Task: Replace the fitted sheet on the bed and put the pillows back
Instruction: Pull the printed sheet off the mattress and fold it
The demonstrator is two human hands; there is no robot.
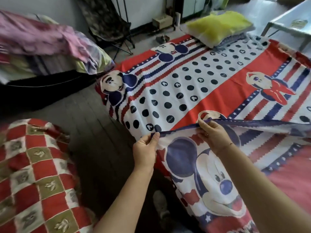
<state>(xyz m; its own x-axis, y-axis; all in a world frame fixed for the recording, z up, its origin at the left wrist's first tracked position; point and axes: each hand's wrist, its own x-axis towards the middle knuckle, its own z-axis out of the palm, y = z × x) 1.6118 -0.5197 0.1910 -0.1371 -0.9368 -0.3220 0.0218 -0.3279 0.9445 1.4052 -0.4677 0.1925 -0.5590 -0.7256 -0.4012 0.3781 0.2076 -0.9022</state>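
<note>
A red, white and blue cartoon-mouse sheet (198,84) with dark dots is spread over the bed. Its near end is folded back toward me. My left hand (145,149) pinches the folded blue edge at its left corner. My right hand (212,132) grips the same edge a little further right and lifts it off the bed. A yellow-green pillow (217,26) lies at the far end of the bed, on top of the sheet.
A red-and-white checked quilt (37,175) lies at my lower left. Pink and pastel bedding (42,41) is piled at the upper left, with a folding chair (107,26) behind it. A metal table (289,22) stands at the far right. Grey floor runs between.
</note>
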